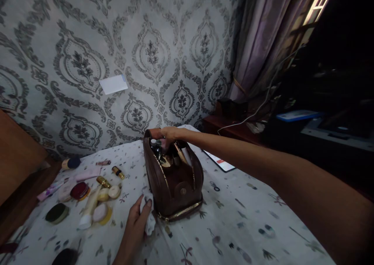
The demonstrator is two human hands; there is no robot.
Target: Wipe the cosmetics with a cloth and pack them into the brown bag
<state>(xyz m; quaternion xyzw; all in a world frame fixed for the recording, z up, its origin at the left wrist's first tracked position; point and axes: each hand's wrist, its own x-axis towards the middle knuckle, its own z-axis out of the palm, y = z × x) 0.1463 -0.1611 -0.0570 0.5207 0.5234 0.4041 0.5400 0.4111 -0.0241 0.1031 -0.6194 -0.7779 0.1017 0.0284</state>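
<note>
A brown makeup bag point(175, 195) stands unzipped on the patterned cloth, its top spread wide. Inside it are a brush with a pale handle point(181, 153), a dark bottle point(156, 148) and other cosmetics partly in shadow. My right hand point(170, 134) reaches over to the bag's far end, fingers curled down by its rim; what they grip is hidden. My left hand point(139, 215) is closed around a crumpled white cloth or tissue point(150, 220), close to the bag's left side.
Left of the bag lie several cosmetics: a dark red jar point(80, 191), a dark round jar point(57, 213), a cream tube point(89, 208) and a gold-and-black lipstick point(118, 172). A tablet or phone point(222, 163) lies behind my right forearm. Wooden furniture point(20, 159) borders the left.
</note>
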